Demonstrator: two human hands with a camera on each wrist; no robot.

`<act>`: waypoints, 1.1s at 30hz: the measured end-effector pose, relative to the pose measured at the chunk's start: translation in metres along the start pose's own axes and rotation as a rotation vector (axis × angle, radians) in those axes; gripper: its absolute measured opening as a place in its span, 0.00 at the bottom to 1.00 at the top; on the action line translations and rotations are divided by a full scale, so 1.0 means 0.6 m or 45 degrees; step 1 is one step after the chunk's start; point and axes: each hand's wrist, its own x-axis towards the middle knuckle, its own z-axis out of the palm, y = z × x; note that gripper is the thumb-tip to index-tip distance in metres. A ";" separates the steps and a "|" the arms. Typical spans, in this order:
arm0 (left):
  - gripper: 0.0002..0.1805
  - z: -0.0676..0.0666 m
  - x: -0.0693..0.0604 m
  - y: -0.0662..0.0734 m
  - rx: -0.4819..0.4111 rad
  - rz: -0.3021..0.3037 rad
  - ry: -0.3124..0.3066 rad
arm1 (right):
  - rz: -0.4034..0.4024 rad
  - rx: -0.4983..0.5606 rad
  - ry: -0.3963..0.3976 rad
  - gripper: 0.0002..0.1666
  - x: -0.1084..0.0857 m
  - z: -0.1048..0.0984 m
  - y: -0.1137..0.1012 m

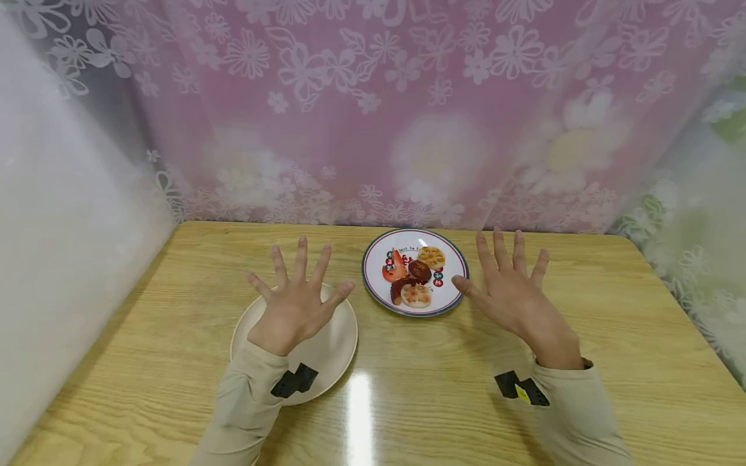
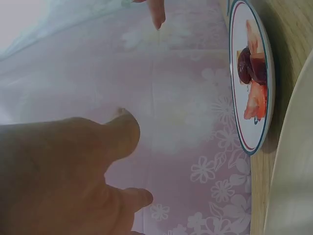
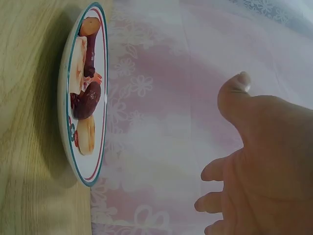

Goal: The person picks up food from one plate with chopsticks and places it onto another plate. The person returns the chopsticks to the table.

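Note:
Both hands hover above the table with fingers spread and nothing held. The left hand (image 1: 295, 305) (image 2: 73, 171) is over the plain cream plate (image 1: 344, 336) (image 2: 298, 161), covering part of it. The right hand (image 1: 515, 291) (image 3: 274, 161) hangs just right of the blue-rimmed white plate (image 1: 449, 298) (image 2: 244, 132) (image 3: 98, 166), its thumb near that plate's edge. On the white plate lie a shrimp (image 1: 394, 270), two lotus root slices, one at the upper right (image 1: 432, 257) and one at the bottom (image 1: 416, 296), a dark brown oval piece (image 1: 419, 271) and a brown sausage-like piece (image 1: 398, 291).
The wooden table (image 1: 419, 388) runs up to a pink floral curtain (image 1: 350, 142) behind the plates. A pale sheet (image 1: 70, 226) hangs on the left and a floral one (image 1: 693, 213) on the right. Small black pieces sit by each cuff.

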 end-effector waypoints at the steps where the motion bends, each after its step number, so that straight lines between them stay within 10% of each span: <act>1: 0.42 0.000 0.000 -0.002 -0.010 -0.002 0.000 | -0.002 0.006 0.001 0.55 -0.001 -0.001 0.001; 9: 0.40 -0.002 -0.013 -0.060 -0.034 -0.040 0.031 | -0.039 0.085 0.030 0.52 -0.020 -0.009 0.035; 22: 0.24 0.022 -0.058 -0.193 -0.011 -0.106 0.203 | -0.429 -0.320 0.272 0.24 -0.058 0.032 0.166; 33: 0.20 0.052 -0.075 -0.233 -0.124 -0.129 0.009 | -0.780 -0.598 0.333 0.27 -0.042 0.061 0.235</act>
